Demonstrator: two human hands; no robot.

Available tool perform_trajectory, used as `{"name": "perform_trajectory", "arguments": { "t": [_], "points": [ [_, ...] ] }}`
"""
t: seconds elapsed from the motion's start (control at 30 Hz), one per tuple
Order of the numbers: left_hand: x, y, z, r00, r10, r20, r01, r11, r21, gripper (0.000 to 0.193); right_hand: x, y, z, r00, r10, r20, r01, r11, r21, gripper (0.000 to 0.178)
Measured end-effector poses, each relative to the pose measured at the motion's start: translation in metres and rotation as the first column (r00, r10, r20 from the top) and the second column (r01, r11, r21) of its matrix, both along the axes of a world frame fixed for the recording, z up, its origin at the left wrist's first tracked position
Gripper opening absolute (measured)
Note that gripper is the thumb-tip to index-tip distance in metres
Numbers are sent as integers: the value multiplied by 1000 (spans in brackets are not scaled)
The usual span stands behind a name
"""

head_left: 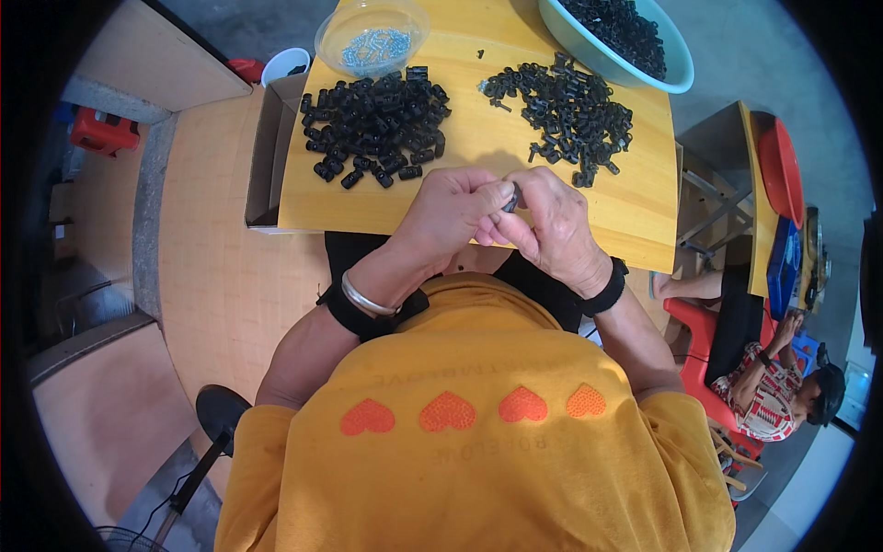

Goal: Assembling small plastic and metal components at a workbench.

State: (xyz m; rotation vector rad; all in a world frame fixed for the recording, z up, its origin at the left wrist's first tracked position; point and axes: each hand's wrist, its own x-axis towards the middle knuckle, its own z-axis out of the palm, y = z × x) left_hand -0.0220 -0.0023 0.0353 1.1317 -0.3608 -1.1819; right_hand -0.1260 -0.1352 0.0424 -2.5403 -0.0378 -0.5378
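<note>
Over the near edge of the yellow wooden table (pixel 478 129), my left hand (pixel 451 207) and my right hand (pixel 556 225) meet, fingertips together. Between them they pinch a small black plastic part (pixel 511 199), mostly covered by the fingers. Beyond my left hand lies a pile of short black cylindrical parts (pixel 377 120). A pile of smaller black clip-like parts (pixel 579 115) spreads past my right hand. At the far left of the table, a clear round tub (pixel 336 46) holds many small silvery screws (pixel 377 46).
A pale green basin (pixel 681 69) full of black parts stands at the far right corner. A cardboard box (pixel 267 175) is against the table's left side. Another person (pixel 763 386) sits at the right by a table with a red basin (pixel 780 170). A fan (pixel 221 409) stands lower left.
</note>
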Motion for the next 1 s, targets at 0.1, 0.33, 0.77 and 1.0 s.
{"name": "perform_trajectory", "arguments": {
  "t": [0.1, 0.33, 0.77, 1.0],
  "points": [
    [-1, 0, -5, 1000, -2, -25, 2, 1000, 1, 25, -2, 1, -3, 1000, -7, -8, 8, 999, 34, 28],
    [1, 2, -3, 1000, -4, -15, 5, 997, 75, 25, -1, 2, -14, 1000, 26, 6, -26, 1000, -5, 24],
    [71, 1, 44, 907, 221, 358, -266, 961, 81, 14, 12, 4, 2, 993, -93, -76, 110, 958, 266, 52],
    [107, -7, 51, 856, 249, 452, -351, 923, 157, 15, 0, -8, -10, 989, -124, -85, 147, 918, 368, 28]
  ]
}}
